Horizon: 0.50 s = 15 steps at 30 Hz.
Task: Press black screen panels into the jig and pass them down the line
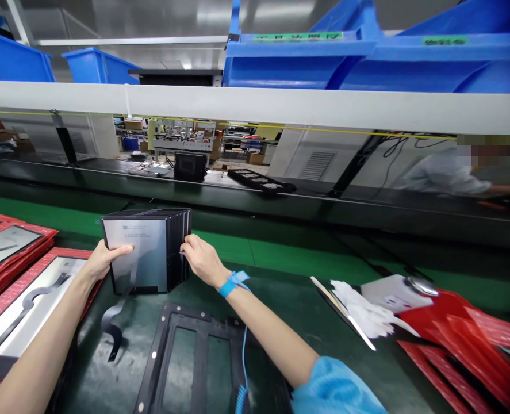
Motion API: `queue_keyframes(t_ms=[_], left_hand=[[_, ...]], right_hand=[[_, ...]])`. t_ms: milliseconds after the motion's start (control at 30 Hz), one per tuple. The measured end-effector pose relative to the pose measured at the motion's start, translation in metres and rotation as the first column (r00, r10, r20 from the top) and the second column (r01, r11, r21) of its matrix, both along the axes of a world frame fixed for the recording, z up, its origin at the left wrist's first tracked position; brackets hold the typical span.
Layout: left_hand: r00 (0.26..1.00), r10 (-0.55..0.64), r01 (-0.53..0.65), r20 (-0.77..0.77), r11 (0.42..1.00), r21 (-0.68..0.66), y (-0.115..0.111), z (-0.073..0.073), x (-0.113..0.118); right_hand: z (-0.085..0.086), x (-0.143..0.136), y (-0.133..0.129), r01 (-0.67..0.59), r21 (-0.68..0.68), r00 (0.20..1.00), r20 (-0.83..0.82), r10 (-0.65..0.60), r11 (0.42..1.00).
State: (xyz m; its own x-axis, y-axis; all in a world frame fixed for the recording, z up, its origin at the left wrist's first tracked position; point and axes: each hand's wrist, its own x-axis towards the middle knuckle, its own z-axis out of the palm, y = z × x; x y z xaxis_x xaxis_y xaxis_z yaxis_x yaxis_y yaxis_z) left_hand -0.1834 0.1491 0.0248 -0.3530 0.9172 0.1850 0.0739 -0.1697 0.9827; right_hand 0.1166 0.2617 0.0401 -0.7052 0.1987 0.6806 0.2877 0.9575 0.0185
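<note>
An upright row of thin, dark-edged display panels stands on the green mat, its grey front panel facing me. My left hand grips that front panel at its left edge, thumb on the face and the other fingers hidden behind. A grey ribbon cable hangs from the panel's bottom and curls on the mat. My right hand, wearing a blue wrist strap, is closed in a pinch at the right edge of the rear panels. Below the row lies a black frame fixture with rectangular openings.
Panels on red bubble-wrap sheets lie at left. To the right are white gloves, a white bottle with a metal lid, and red bubble bags. Blue bins stand on the overhead shelf; another person sits beyond.
</note>
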Motion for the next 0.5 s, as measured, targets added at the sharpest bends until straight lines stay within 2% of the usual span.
queue_keyframes(t_ms=[200,500], left_hand=[[1.000,0.004,-0.004,0.006,1.000,0.002,0.000,0.000,0.002],[1.000,0.002,-0.002,0.002,1.000,0.005,-0.001,0.002,0.002]], right_hand=[[0.000,0.025,-0.012,-0.050,-0.024,0.999,0.021,0.051,0.998],[0.006,0.002,0.008,0.083,-0.023,0.995,-0.057,-0.084,0.996]])
